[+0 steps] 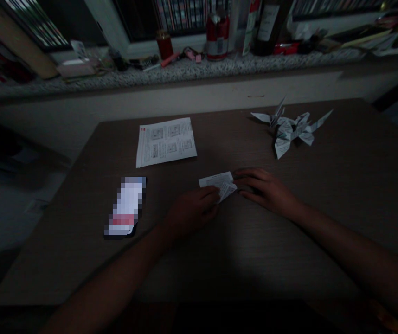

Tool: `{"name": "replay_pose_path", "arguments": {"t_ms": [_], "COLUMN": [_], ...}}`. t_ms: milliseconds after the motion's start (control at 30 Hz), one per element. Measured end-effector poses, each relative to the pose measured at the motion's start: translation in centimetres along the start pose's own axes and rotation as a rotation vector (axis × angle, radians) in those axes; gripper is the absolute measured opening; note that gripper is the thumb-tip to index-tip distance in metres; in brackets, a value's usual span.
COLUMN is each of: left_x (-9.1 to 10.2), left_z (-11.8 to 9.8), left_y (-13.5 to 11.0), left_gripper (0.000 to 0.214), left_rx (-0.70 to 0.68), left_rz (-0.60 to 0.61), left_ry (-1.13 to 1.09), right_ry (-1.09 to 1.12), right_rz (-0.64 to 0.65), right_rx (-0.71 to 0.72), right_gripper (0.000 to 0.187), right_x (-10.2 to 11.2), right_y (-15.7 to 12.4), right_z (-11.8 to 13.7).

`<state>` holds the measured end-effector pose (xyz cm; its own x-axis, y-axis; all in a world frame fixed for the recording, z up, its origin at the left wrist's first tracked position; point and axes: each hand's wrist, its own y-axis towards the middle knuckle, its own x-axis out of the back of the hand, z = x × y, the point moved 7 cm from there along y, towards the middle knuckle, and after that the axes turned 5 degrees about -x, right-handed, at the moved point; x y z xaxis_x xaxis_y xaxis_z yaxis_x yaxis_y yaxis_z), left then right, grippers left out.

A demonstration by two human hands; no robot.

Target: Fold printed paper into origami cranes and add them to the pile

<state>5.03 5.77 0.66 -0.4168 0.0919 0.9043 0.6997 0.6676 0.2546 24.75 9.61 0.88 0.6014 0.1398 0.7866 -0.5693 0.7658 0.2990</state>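
Note:
A small piece of folded printed paper (pixel 227 189) lies on the table in front of me, with a pointed flap on its right part. My left hand (pixel 197 206) comes in from the lower left, its fingers closed together on the paper's lower left side and covering part of it. On the other side, my right hand (pixel 266 190) rests with fingers stretched out and slightly apart, their tips at the paper's right edge. Its palm faces down and nothing shows inside it.
A printed sheet (pixel 167 141) lies behind to the left, and a lit smartphone (pixel 125 207) with a blurred screen is nearer. Folded paper cranes (pixel 292 132) stand at the back right. Bottles, a red can (pixel 217 37) and small items crowd the stone windowsill (pixel 181 72).

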Motion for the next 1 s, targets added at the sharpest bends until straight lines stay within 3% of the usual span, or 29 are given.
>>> {"name": "replay_pose_path", "arguments": {"t_ms": [267,533,833,1000], "left_x": [1.0,2.4,2.3,1.4], "left_z": [0.7,0.3,-0.1,-0.6], "left_y": [-0.2,0.2,-0.1,0.1], "left_gripper": [0.027,0.017,0.018,0.025], "left_rx": [0.078,0.055,-0.029,-0.115], "left_rz": [-0.098,-0.196,-0.203,-0.051], "left_ry": [-0.194,-0.148,-0.087,-0.061], "right_ry": [0.087,0.176,0.186,0.162], "right_rz": [-0.032,-0.098,-0.085,-0.079], "right_rx": [0.026,-0.077,-0.050,0.001], "right_gripper": [0.013,0.008,0.011,0.016], "right_x": [0.1,0.8,0.8,1.0], "right_y": [0.2,0.2,0.0,-0.2], "right_z": [0.7,1.3,1.4,0.9]}}
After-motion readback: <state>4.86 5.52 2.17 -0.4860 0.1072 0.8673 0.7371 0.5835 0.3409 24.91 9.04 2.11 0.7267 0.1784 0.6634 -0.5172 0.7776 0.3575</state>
